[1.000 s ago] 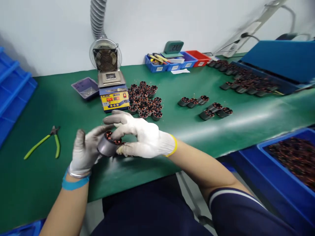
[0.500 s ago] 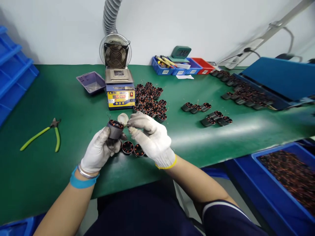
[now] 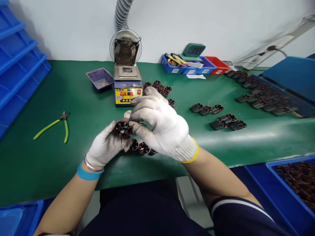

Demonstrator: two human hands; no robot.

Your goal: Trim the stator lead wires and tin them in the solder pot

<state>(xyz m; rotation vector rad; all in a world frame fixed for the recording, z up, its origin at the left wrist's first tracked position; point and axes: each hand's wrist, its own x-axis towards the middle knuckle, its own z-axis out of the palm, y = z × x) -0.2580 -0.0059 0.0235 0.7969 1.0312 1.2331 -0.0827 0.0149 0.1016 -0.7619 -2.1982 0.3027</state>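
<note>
My left hand [image 3: 105, 144], in a white glove, grips a motor stator [image 3: 123, 129], a dark cylinder with copper windings, its open end tilted toward me. Close against the stator's right side, my gloved right hand [image 3: 159, 123] has its fingers curled and thumb bent in; whatever lies between the fingertips is too small to make out. Just beyond the held stator a pale round piece [image 3: 127, 114] shows partly. Several more stators [image 3: 144, 148] stand in a row below my hands, partly covered by them.
Behind my hands is a solder pot [image 3: 128, 95] with lit displays, a fan above. A purple tray [image 3: 99, 78] and green-handled cutters [image 3: 64, 122] lie left. Further stators [image 3: 219, 124] stand right, near a blue bin [image 3: 273, 167] of copper-coloured parts. Small bins [image 3: 172, 68] line the back.
The view has shifted, so the bench appears further right. The stator's open end has turned more toward me. My right hand has risen over its side, covering part of the stator group behind.
</note>
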